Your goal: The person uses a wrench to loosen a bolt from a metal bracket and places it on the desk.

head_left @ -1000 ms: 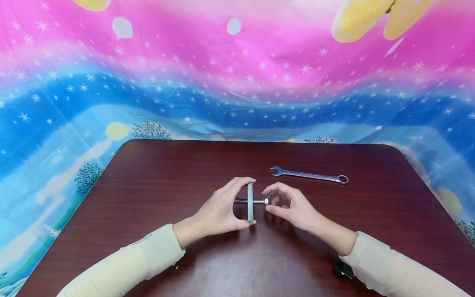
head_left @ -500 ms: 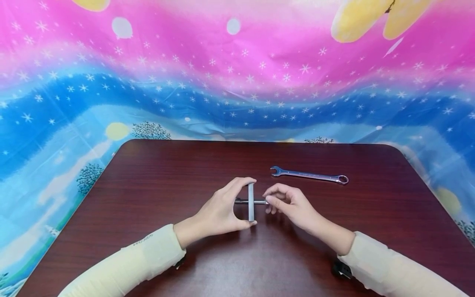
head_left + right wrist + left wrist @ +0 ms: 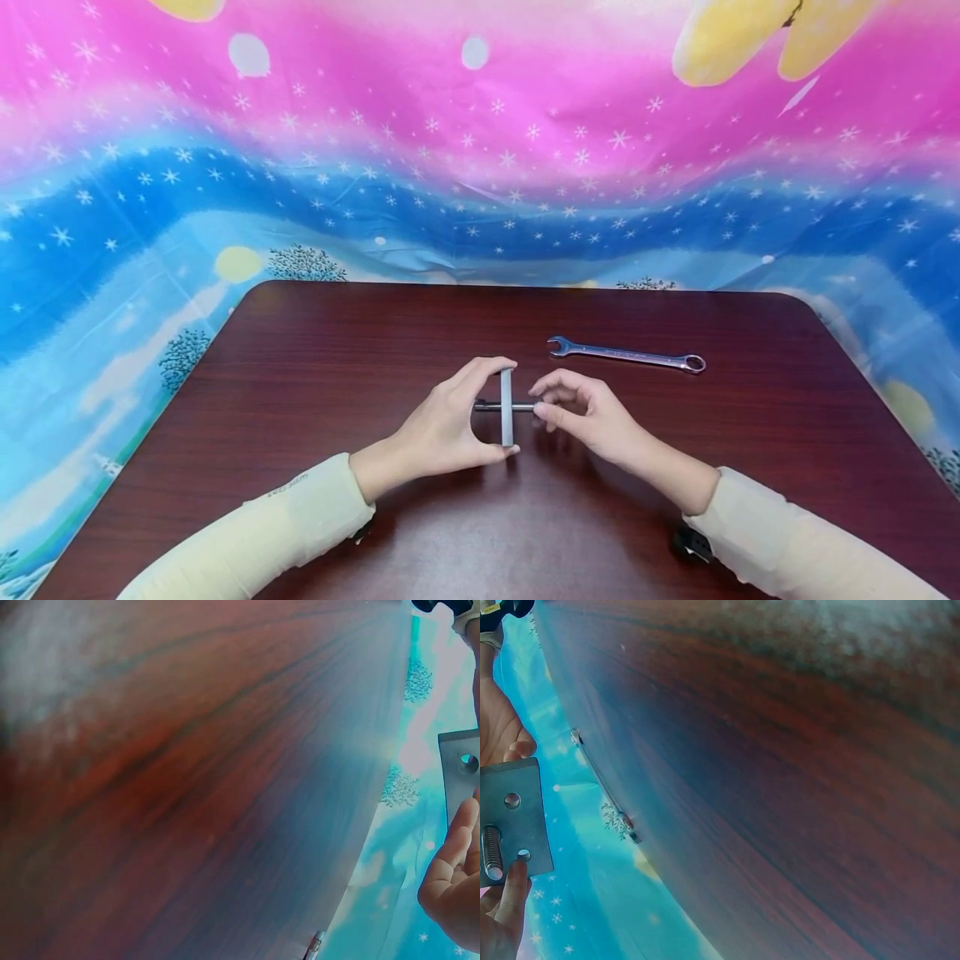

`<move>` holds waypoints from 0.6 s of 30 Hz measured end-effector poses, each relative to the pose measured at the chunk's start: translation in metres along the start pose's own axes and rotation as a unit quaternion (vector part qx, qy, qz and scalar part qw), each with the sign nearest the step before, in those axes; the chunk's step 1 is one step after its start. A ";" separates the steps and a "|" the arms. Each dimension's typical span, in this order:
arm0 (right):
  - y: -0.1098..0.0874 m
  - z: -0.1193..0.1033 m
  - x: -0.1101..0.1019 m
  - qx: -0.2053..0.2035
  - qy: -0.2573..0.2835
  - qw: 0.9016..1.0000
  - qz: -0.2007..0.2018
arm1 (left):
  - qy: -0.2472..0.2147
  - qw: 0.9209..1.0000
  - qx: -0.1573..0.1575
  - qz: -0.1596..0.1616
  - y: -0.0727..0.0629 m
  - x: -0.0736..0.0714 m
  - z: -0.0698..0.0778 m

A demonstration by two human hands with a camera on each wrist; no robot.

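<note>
Grip: left hand [image 3: 438, 423] clamped on plate's opposite edges; right hand [image 3: 592, 418] pinches bolt's right end.
Wrench [image 3: 626, 354]: beyond plate, rightward, untouched.
Plate [image 3: 507, 429]: between hands.
Bolt [image 3: 522, 407]: through plate, protruding both sides; insertion looks done, seating judged unfinished.
Holes [image 3: 511, 801]: two in plate, bare.

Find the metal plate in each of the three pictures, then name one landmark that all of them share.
Head: metal plate near the middle, edge-on, held by the left hand.
Left wrist: metal plate at the left edge, broad face showing, bolt sticking out.
Right wrist: metal plate at the right edge, cut off, partly behind the right hand.
Shared landmark: the brown table.
</note>
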State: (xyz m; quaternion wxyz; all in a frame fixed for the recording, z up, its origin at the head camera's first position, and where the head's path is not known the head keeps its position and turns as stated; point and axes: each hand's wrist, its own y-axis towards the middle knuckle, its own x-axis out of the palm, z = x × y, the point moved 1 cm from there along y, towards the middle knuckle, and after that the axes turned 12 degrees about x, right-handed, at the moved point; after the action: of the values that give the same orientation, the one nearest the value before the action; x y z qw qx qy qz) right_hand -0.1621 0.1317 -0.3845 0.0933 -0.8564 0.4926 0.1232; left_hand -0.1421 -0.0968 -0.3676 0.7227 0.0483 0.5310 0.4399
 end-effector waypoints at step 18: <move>-0.002 -0.001 0.002 -0.014 -0.039 0.999 0.002 | -0.002 1.000 0.001 0.012 -0.001 -0.002 -0.004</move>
State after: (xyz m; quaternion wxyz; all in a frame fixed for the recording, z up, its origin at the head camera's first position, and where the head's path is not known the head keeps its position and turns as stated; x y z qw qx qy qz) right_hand -0.1595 0.1308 -0.3840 0.1000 -0.8513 0.4883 0.1636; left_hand -0.1451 -0.1002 -0.3688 0.7181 0.0565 0.5296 0.4479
